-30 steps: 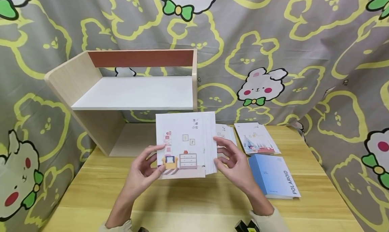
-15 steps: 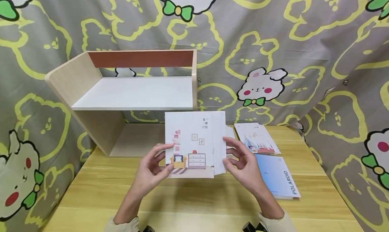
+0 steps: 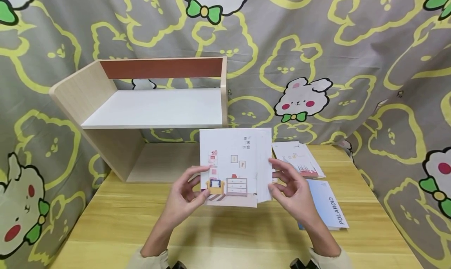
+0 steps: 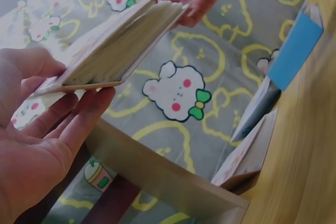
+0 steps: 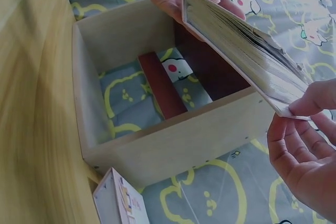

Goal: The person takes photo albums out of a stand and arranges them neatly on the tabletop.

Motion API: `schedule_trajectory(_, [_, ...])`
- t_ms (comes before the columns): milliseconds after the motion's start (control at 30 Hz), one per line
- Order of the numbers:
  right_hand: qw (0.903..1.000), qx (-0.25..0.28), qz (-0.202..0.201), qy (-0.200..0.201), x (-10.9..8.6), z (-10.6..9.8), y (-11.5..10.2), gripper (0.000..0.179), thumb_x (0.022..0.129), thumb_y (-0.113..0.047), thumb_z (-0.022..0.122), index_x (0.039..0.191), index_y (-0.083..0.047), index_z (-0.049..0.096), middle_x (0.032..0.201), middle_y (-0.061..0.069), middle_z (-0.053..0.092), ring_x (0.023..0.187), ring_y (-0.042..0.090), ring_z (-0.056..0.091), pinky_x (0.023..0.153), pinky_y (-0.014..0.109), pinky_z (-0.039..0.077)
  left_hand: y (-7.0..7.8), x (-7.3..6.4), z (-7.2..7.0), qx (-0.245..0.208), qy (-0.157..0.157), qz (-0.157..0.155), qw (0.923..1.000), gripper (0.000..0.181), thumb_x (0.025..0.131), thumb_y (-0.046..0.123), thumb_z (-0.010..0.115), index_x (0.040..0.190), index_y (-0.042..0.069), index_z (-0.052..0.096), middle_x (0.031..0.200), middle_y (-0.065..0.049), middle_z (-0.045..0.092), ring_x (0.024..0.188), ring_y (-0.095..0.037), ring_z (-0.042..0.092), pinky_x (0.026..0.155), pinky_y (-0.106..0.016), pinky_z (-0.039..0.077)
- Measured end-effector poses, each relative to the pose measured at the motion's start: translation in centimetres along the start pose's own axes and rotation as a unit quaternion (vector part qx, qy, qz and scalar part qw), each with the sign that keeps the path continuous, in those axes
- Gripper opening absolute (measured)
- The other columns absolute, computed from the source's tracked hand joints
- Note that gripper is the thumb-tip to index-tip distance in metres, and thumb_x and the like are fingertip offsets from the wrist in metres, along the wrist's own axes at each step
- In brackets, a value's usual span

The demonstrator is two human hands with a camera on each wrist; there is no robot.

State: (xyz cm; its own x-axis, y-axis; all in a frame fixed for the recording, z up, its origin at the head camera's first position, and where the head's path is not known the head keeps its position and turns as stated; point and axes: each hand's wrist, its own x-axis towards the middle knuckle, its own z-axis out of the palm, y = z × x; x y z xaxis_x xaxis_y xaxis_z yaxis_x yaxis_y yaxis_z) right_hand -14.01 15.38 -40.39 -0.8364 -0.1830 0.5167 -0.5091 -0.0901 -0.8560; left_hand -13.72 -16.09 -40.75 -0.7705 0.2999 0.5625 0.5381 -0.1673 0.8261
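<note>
A white square book, with a yellow armchair and a dresser drawn on its cover, is held up above the table in front of the shelf. My left hand pinches its left edge, thumb on the cover. At the right edge, my right hand grips the book between thumb and fingers. Thick page edges of the book show in the left wrist view, with the left-hand fingers under the cover. In the right wrist view, the right thumb presses on the corner.
Behind the book, a two-level wooden shelf stands on the table at the back left. To the right lie another illustrated white book and a blue book marked POLAROID. A patterned curtain hangs behind.
Both hands have carried the white book to the right, and it now overlaps more of the books behind it. The grip of both hands looks the same.
</note>
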Motion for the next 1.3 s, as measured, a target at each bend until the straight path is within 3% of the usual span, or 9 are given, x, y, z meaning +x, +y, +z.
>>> schedule_trajectory(600, [0.9998,-0.016,-0.003,0.013,-1.3,-2.4,-0.3,0.066,0.084,0.027,0.062,0.146,0.008,0.046,0.135,0.017,0.054,0.108,0.018,0.064,0.081,0.024,0.059,-0.4,1.1,2.9,0.014,-0.006,0.000,0.9999,0.057,0.088,-0.018,0.065,0.141,0.001,0.053,0.136,-0.018,0.053,0.113,-0.028,0.063,0.074,-0.044,0.063])
schedule_trajectory(1067, [0.9990,-0.021,0.019,0.033,-2.2,-4.0,0.0,0.067,0.084,0.027,0.064,0.146,0.009,0.047,0.133,0.013,0.057,0.107,0.015,0.064,0.081,0.022,0.059,-1.4,1.5,4.7,0.016,-0.008,-0.026,0.9995,0.059,0.088,-0.015,0.068,0.141,0.006,0.055,0.132,-0.015,0.057,0.112,-0.028,0.064,0.073,-0.043,0.063])
schedule_trajectory(1300, [0.9977,-0.031,0.043,0.042,-2.3,-4.7,0.1,0.067,0.084,0.026,0.065,0.146,0.007,0.047,0.130,0.014,0.057,0.107,0.015,0.064,0.084,0.024,0.059,-1.6,1.8,5.4,0.021,0.000,-0.056,0.9982,0.059,0.088,-0.013,0.069,0.141,0.011,0.057,0.133,-0.013,0.057,0.113,-0.029,0.063,0.075,-0.040,0.063])
